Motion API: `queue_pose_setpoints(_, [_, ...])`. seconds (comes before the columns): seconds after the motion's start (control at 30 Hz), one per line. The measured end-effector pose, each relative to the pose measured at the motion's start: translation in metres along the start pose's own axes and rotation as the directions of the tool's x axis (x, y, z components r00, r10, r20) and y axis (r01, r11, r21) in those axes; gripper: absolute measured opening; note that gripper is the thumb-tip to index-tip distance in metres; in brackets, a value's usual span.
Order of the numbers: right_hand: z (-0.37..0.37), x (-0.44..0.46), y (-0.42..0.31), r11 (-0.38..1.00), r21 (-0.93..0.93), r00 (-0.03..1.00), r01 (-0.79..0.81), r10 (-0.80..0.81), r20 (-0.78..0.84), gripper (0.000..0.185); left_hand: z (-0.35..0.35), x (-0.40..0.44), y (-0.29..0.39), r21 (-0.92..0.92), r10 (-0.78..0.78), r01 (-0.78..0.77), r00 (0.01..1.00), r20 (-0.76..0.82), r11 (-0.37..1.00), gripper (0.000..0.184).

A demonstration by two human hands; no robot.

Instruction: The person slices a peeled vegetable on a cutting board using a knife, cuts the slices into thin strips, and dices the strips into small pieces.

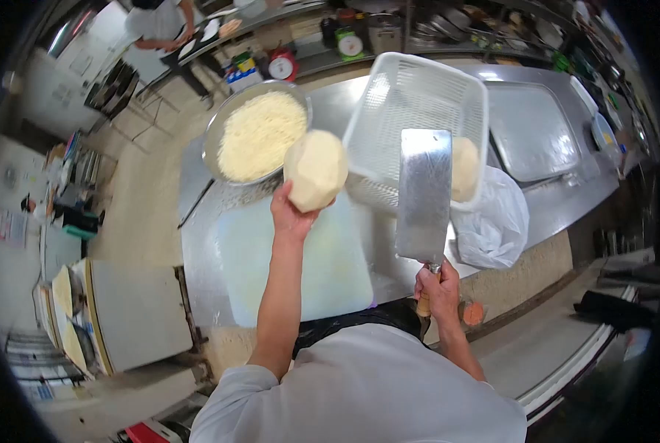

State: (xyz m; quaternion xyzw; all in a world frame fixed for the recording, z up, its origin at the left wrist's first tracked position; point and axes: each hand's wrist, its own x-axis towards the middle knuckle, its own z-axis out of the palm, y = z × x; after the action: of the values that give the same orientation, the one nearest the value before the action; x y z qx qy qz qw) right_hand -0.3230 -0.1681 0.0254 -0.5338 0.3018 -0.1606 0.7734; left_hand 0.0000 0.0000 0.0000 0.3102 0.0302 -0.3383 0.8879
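In my left hand (294, 214) is a large peeled root vegetable (316, 170), pale cream with flat-cut facets, held up from below with the fingers around its base. My right hand (439, 286) is wrapped round the wooden handle of a cleaver (424, 196), its wide rectangular blade upright. Behind the blade, a second peeled root vegetable (463, 170) lies partly hidden in a white perforated plastic basket (359, 133). A metal bowl (209, 151) heaped with pale shreds (262, 134) stands at the left. Below my left hand lies a whitish cutting board (330, 269).
A steel table (381, 255) carries these things. To the right are a metal tray (533, 122) and a white plastic bag (494, 221). A thin dark rod (195, 204) lies by the left edge. Farther off, another person (160, 26) stands at a counter near dial scales (279, 66).
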Motion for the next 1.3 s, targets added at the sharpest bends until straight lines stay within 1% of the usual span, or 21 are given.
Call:
queue_pose_setpoints(0.07, [0.007, 0.004, -0.004, 1.000, -0.005, 0.997, -0.027, 0.028, 0.066, 0.022, -0.036, -0.038, 0.010, 0.016, 0.047, -0.045, 0.989, -0.143, 0.999, 0.082])
queue_pose_setpoints(0.1, [0.030, 0.005, -0.005, 0.991, -0.134, 0.996, -0.012, 0.024, 0.091, 0.021, -0.080, -0.046, 0.016, 0.003, 0.081, -0.081, 0.986, -0.143, 0.997, 0.080])
queue_pose_setpoints(0.17, [0.067, -0.004, 0.001, 0.975, -0.209, 0.981, -0.072, 0.107, 0.161, 0.019, -0.128, -0.091, 0.060, 0.172, 0.158, -0.121, 0.962, -0.224, 0.978, 0.076])
queue_pose_setpoints(0.23, [0.092, -0.006, 0.018, 0.928, -0.362, 0.952, -0.090, 0.187, 0.243, 0.020, -0.110, -0.138, 0.103, 0.563, 0.365, -0.187, 0.905, -0.220, 0.805, 0.074])
queue_pose_setpoints(0.3, [0.114, -0.007, 0.027, 0.874, -0.482, 0.922, -0.064, 0.237, 0.307, 0.021, -0.078, -0.172, 0.136, 0.947, 0.468, -0.015, 0.872, -0.145, 0.321, 0.072])
queue_pose_setpoints(0.33, [0.124, -0.006, 0.038, 0.871, -0.490, 0.914, -0.030, 0.222, 0.339, 0.023, -0.073, -0.180, 0.143, 0.997, 0.495, 0.079, 0.865, -0.077, 0.017, 0.071])
queue_pose_setpoints(0.43, [0.155, -0.007, 0.057, 0.862, -0.505, 0.895, -0.027, 0.246, 0.372, 0.024, -0.080, -0.196, 0.134, 0.789, 0.389, 0.081, 0.897, 0.208, -0.608, 0.067])
queue_pose_setpoints(0.47, [0.158, -0.003, 0.071, 0.830, -0.557, 0.889, 0.042, 0.223, 0.399, 0.026, -0.096, -0.198, 0.121, 0.786, 0.333, -0.062, 0.883, 0.330, -0.615, 0.062])
queue_pose_setpoints(0.5, [0.164, -0.004, 0.069, 0.791, -0.606, 0.887, 0.086, 0.217, 0.408, 0.027, -0.074, -0.201, 0.113, 0.755, 0.255, 0.017, 0.946, 0.200, -0.656, 0.056])
queue_pose_setpoints(0.57, [0.177, -0.005, 0.063, 0.701, -0.691, 0.880, 0.175, 0.204, 0.430, 0.029, -0.063, -0.198, 0.101, 0.761, 0.279, 0.048, 0.944, 0.178, -0.647, 0.047])
queue_pose_setpoints(0.6, [0.178, -0.007, 0.064, 0.673, -0.694, 0.875, 0.257, 0.143, 0.462, 0.031, -0.070, -0.193, 0.105, 0.788, 0.292, -0.022, 0.922, 0.253, -0.615, 0.043])
queue_pose_setpoints(0.67, [0.180, -0.008, 0.060, 0.674, -0.700, 0.872, 0.236, 0.171, 0.459, 0.033, -0.099, -0.181, 0.115, 0.827, 0.332, -0.152, 0.865, 0.376, -0.541, 0.035])
queue_pose_setpoints(0.7, [0.180, -0.010, 0.060, 0.674, -0.704, 0.868, 0.224, 0.191, 0.459, 0.035, -0.125, -0.169, 0.123, 0.916, 0.449, -0.171, 0.829, 0.333, -0.363, 0.027])
queue_pose_setpoints(0.73, [0.176, -0.011, 0.070, 0.688, -0.678, 0.866, 0.260, 0.144, 0.478, 0.035, -0.116, -0.160, 0.138, 0.849, 0.512, 0.049, 0.816, 0.270, -0.526, 0.022])
queue_pose_setpoints(0.8, [0.176, -0.012, 0.072, 0.802, -0.596, 0.843, -0.051, 0.354, 0.405, 0.035, -0.142, -0.144, 0.163, 0.753, 0.465, -0.146, 0.707, 0.533, -0.642, 0.022])
queue_pose_setpoints(0.83, [0.176, -0.009, 0.070, 0.818, -0.536, 0.810, -0.208, 0.451, 0.375, 0.035, -0.160, -0.138, 0.158, 0.910, 0.519, -0.177, 0.774, 0.364, -0.374, 0.024])
queue_pose_setpoints(0.9, [0.177, -0.006, 0.062, 0.779, -0.587, 0.804, -0.219, 0.485, 0.344, 0.035, -0.188, -0.128, 0.144, 0.959, 0.450, -0.144, 0.893, 0.019, 0.244, 0.028])
queue_pose_setpoints(0.93, [0.180, -0.005, 0.054, 0.754, -0.621, 0.808, -0.214, 0.494, 0.321, 0.036, -0.183, -0.131, 0.140, 0.943, 0.434, -0.096, 0.899, -0.055, 0.318, 0.029])
queue_pose_setpoints(1.07, [0.179, -0.017, 0.074, 0.764, -0.644, 0.875, -0.044, 0.340, 0.343, 0.043, -0.163, -0.144, 0.117, 0.977, 0.528, -0.066, 0.848, -0.052, 0.203, 0.029])
queue_pose_setpoints(1.17, [0.186, -0.026, 0.065, 0.790, -0.591, 0.847, -0.166, 0.421, 0.324, 0.054, -0.153, -0.154, 0.100, 0.991, 0.553, 0.005, 0.830, -0.078, 0.132, 0.029])
queue_pose_setpoints(1.3, [0.188, -0.013, 0.045, 0.682, -0.704, 0.818, -0.198, 0.511, 0.265, 0.063, -0.141, -0.160, 0.091, 0.999, 0.531, 0.031, 0.847, -0.020, -0.011, 0.031])
